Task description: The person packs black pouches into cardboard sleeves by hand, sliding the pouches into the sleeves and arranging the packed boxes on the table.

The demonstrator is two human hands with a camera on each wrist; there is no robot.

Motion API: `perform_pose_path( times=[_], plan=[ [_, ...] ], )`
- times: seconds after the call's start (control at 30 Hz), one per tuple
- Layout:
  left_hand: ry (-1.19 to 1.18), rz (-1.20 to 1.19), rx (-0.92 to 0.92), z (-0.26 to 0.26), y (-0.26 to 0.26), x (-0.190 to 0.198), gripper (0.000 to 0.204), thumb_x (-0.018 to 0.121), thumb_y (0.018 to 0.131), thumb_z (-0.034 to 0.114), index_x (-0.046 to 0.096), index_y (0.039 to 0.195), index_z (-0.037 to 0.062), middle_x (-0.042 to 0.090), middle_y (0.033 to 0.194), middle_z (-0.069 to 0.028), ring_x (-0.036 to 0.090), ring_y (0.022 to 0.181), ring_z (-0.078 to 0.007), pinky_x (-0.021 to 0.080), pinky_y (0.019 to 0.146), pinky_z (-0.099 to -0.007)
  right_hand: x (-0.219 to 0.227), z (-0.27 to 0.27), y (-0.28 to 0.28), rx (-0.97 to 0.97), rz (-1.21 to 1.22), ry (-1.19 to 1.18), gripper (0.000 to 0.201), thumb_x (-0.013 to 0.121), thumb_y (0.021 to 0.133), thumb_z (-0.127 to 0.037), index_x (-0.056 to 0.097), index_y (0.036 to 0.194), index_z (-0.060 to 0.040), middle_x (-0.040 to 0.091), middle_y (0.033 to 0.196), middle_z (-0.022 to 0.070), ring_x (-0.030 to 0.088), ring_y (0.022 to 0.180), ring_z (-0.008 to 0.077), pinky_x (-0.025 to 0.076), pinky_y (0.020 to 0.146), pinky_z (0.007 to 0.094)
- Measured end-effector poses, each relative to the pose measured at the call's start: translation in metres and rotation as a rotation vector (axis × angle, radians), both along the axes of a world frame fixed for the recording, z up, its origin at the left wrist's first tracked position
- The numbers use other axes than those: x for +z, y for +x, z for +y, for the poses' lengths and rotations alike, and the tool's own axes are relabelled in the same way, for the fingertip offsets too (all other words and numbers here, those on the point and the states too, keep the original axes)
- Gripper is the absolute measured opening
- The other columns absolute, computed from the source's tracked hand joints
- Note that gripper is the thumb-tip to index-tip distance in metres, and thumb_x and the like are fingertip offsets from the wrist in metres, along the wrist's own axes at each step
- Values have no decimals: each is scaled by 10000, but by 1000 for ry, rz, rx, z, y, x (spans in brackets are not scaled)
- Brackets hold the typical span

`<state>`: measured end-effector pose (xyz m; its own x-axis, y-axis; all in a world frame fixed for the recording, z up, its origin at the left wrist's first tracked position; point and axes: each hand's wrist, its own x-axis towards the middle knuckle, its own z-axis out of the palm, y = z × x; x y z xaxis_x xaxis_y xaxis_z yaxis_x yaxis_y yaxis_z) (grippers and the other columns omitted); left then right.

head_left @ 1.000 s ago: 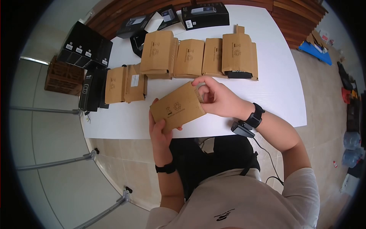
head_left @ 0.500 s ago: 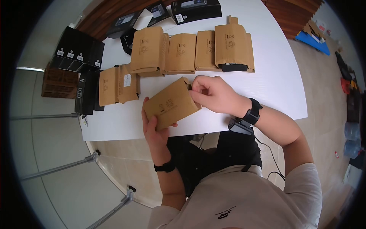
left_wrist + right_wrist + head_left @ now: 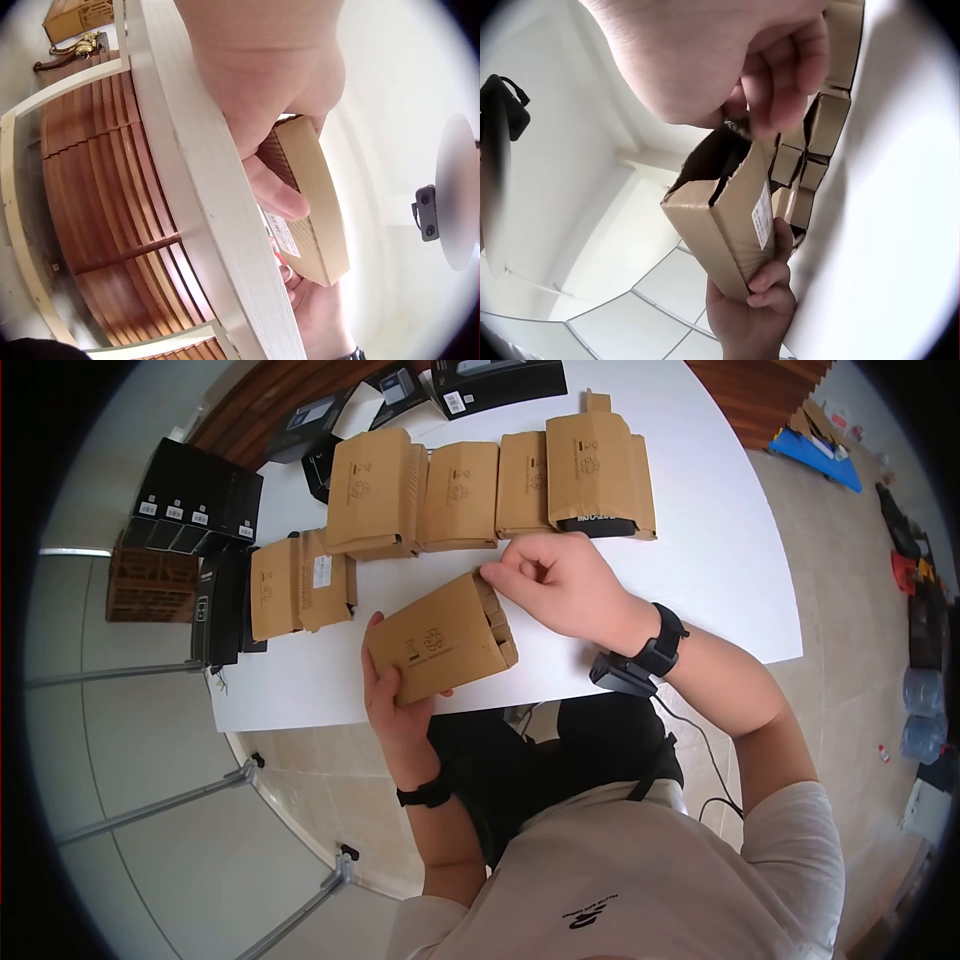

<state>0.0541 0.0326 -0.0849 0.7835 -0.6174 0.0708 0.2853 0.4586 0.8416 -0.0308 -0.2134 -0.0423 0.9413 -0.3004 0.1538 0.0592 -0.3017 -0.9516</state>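
Note:
A brown cardboard box [image 3: 435, 640] with printed recycling symbols is held tilted over the table's front edge by my left hand [image 3: 393, 705], thumb on top and fingers round the side. Its end facing right is open, with torn, ragged edges and a dark inside in the right wrist view. At the upper corner of that end, my right hand [image 3: 575, 585] pinches a cardboard flap between thumb and curled fingers. A white label [image 3: 762, 216] shows on the box's underside in the right wrist view. What lies inside the box is hidden in shadow.
Several brown boxes [image 3: 460, 490] stand in a row behind on the white table [image 3: 710, 575]. One at the right shows a black box end [image 3: 597, 527]. Black boxes [image 3: 195, 495] are stacked at the left, and more [image 3: 500, 382] lie at the back.
My right hand has pulled back from the box's end to its upper corner, uncovering the opening. The held box and the scene have shifted slightly left in view.

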Motion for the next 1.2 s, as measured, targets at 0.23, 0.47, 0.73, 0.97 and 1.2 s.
perform_pose_path(
  times=[0.23,0.47,0.73,0.97,1.2],
  plan=[
    [-9,4,24,2,-1,-6,724,534,884,231,231,1504,11,484,1359,-168,482,1280,-319,399,1069,-430,-9,0,3,28,-154,5,88,631,927,-70,665,862,-22,464,554,-66,383,519,9,331,480,215],
    [84,-54,22,2,-3,-2,744,484,908,347,204,1519,30,444,1396,-174,539,1182,-320,556,644,-370,-12,5,0,169,-145,195,130,620,904,-10,631,1033,-18,548,676,-48,464,578,3,377,518,198],
    [4,25,43,-5,-3,5,712,509,912,261,192,1516,55,479,1337,-166,590,1092,-354,564,607,-418,-2,3,-2,283,-13,-47,454,720,806,-84,597,1237,-18,531,603,8,507,527,81,426,519,250],
    [36,-42,38,-4,-5,5,739,540,913,272,174,1517,55,483,1322,-163,598,1081,-347,567,616,-415,0,4,-2,266,-27,-126,480,749,752,-215,618,1195,-83,576,582,32,582,520,188,452,528,309],
    [54,-33,35,-7,-5,8,743,554,905,274,194,1512,40,497,1311,-163,609,1062,-339,568,617,-410,0,2,-1,259,2,-174,484,766,735,-249,628,1173,-97,569,573,36,584,513,194,452,527,312]
  ],
)
